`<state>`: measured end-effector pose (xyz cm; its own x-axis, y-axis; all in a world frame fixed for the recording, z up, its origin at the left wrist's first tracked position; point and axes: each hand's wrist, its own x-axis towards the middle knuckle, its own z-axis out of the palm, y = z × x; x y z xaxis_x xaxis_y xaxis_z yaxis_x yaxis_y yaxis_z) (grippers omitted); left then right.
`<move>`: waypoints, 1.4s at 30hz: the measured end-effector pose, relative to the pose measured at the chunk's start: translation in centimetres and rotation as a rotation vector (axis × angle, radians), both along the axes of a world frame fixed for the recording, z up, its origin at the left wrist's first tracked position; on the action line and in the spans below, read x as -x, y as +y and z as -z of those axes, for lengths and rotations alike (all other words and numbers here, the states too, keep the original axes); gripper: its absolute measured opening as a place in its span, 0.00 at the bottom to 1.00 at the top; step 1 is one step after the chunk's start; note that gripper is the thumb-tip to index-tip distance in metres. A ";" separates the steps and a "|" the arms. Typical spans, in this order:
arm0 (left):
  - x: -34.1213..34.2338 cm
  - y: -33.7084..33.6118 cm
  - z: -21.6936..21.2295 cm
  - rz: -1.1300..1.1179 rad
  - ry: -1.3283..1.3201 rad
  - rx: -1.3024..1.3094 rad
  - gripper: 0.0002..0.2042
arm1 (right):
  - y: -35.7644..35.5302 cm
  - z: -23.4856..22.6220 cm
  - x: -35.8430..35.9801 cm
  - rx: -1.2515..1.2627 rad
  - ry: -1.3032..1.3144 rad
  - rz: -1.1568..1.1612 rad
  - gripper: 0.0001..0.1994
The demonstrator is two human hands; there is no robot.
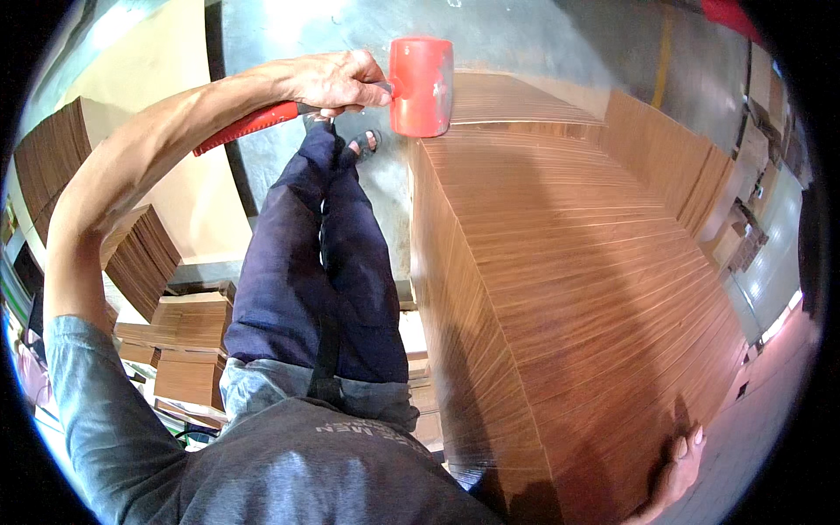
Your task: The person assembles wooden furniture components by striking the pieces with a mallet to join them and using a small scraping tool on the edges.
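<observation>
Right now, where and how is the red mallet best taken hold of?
Probably by its slim red grip, from the picture's lower side: it is long enough to wrap, the left forearm runs along its upper side, and the left hand holds the shaft near the bulky head.

The mallet [422, 87] has a smooth head that looks like rubber or plastic, dulled by scuffs, and a glossier, plastic-looking handle [248, 128]. The long stack [577, 289] of wood-like or card-like sheets is finely ridged, with a soft sheen. Trousers [293, 271] and shirt [289, 468] are matt cloth; the floor [516, 44] is smooth and glossy
</observation>
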<state>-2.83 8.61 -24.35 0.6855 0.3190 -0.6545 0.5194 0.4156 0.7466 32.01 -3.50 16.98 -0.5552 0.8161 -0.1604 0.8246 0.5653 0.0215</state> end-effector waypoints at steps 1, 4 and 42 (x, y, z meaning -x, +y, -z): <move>0.2 -0.1 0.0 -0.024 0.002 -0.007 0.18 | 0.0 0.0 0.0 -0.001 -0.002 -0.002 0.26; 0.9 0.0 0.1 -0.088 -0.020 -0.020 0.18 | 0.1 0.2 0.1 -0.005 -0.006 -0.007 0.24; 1.6 -1.2 -8.3 -0.110 -0.086 -0.130 0.19 | -1.8 2.1 1.0 -0.076 0.035 0.057 0.14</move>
